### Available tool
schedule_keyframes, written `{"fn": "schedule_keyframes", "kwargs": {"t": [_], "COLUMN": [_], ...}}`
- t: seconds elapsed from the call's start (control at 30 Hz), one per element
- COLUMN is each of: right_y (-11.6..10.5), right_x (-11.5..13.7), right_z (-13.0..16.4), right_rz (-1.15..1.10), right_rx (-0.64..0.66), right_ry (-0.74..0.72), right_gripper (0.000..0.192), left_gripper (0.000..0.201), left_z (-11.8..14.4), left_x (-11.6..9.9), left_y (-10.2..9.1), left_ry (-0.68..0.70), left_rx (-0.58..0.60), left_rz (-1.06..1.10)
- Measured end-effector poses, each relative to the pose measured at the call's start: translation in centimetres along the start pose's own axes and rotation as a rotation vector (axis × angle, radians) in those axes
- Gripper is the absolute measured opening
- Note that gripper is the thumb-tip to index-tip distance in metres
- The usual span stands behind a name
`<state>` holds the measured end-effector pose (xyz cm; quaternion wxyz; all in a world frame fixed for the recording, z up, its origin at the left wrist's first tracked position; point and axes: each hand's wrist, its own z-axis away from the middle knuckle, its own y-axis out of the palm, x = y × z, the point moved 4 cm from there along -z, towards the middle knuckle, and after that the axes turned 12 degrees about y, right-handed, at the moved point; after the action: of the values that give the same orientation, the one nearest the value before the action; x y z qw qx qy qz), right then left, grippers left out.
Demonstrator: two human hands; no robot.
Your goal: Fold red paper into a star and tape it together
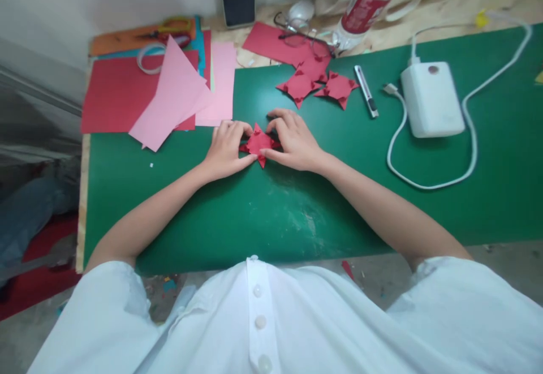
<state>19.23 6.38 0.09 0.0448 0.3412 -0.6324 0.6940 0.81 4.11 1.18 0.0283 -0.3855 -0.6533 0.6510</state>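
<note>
Palms down, left hand [227,147] and right hand [292,142] pinch folded red paper [258,143].

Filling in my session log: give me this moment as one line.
left hand pressing folded red paper piece | right hand pressing same piece | on green mat | finished red pieces behind | utility knife beside them

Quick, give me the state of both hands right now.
Left hand: fingers curled, pressing on the folded red paper piece.
Right hand: fingers bent, pinching the same piece's other side.
</note>
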Motion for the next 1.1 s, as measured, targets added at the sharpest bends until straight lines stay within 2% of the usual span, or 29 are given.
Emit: {"fn": "schedule_keyframes", "kwargs": {"t": [0.13, 0.27, 0.37, 0.53, 0.7, 0.8, 0.93, 1.1], "right_y": [-0.1, -0.3, -0.9, -4.1, -7.1, -7.2, -6.4, -6.4], "right_x": [-0.1, -0.3, -0.9, -4.5, -8.9, -9.6, -9.2, -8.9], "right_z": [-0.3, -0.7, -1.1, -1.7, -1.8, -1.9, -2.2, -2.2], "right_rz": [-0.059, -0.134, -0.150, -0.057, 0.072, 0.133, 0.194, 0.210], "right_rx": [-0.018, -0.075, -0.158, -0.340, -0.437, -0.438, -0.402, -0.422], "right_ry": [0.011, -0.006, 0.012, 0.096, 0.200, 0.214, 0.190, 0.192], "right_gripper": [0.033, 0.024, 0.023, 0.019, 0.019, 0.022, 0.021, 0.022], "left_gripper": [0.044, 0.038, 0.046, 0.039, 0.036, 0.035, 0.034, 0.035], "left_z": [-0.1, 0.1, 0.2, 0.2, 0.3, 0.4, 0.4, 0.7], "left_x": [0.0, -0.2, -0.1, -0.3, -1.0, -1.4, -1.9, -2.7], "left_y": [-0.1, -0.1, 0.1, 0.3, 0.4, 0.5, 0.5, 0.6], "left_ry": [0.022, 0.128, 0.119, 0.118, 0.138, 0.154, 0.189, 0.216], "left_rx": [-0.015, -0.051, -0.077, -0.044, 0.006, 0.013, 0.015, 0.015], "left_rz": [0.048, 0.063, 0.038, -0.041, -0.136, -0.183, -0.227, -0.265]}}
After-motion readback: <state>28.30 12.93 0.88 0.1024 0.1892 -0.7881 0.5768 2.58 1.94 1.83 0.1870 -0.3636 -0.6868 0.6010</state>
